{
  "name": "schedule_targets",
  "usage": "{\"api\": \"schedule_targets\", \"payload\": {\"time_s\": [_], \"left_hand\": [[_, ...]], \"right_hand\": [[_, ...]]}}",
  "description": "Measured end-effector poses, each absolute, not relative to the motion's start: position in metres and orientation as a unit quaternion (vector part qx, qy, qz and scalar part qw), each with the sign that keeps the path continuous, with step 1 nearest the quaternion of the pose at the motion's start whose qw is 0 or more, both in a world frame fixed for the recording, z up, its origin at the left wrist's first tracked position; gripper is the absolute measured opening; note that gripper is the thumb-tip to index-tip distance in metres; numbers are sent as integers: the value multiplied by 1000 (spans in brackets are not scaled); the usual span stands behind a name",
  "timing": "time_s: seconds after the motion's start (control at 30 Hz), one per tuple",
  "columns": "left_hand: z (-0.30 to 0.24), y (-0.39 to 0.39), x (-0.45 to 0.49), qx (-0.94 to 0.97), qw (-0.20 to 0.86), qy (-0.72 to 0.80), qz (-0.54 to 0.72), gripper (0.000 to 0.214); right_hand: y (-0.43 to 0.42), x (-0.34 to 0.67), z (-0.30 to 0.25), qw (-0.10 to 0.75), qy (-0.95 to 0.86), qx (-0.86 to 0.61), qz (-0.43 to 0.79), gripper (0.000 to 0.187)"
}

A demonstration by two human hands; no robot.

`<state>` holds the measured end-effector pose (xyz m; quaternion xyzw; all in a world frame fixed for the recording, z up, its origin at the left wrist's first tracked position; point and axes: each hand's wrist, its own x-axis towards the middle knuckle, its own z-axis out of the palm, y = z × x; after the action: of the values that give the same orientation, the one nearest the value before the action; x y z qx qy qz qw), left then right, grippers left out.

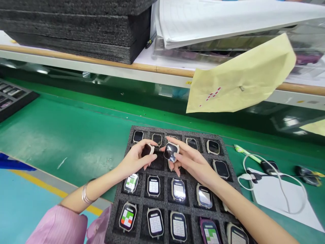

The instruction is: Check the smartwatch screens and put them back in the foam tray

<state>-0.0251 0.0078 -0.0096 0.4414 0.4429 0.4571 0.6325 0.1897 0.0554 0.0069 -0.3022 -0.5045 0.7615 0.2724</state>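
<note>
Black foam tray (pixel 162 198) on the green surface (pixel 76 135) holds watches. Above its second row, the left hand (pixel 135 159) pinches one watch (pixel 147 149); the right hand (pixel 190 161) pinches another watch (pixel 171 151).

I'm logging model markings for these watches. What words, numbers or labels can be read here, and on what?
No text can be read.
Lit watch screens in the foam tray: grids of tiny marks, too small to read.
Yellow sheet: red marks, blurred.
White papers on the shelf: faint print, unreadable.
Left hand holds a dark watch, right hand a tilted watch: no text showing.
</note>
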Motion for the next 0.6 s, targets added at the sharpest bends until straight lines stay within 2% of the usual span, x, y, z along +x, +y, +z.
{"api": "schedule_targets", "payload": {"time_s": [0.33,0.6], "left_hand": [[-10,6,-27,451,622,466,438,32],[-8,6,-26,461,604,482,437,36]], "right_hand": [[62,192,17,284,-521,-309,744,41],[72,206,42,342,-539,-351,685,42]]}}
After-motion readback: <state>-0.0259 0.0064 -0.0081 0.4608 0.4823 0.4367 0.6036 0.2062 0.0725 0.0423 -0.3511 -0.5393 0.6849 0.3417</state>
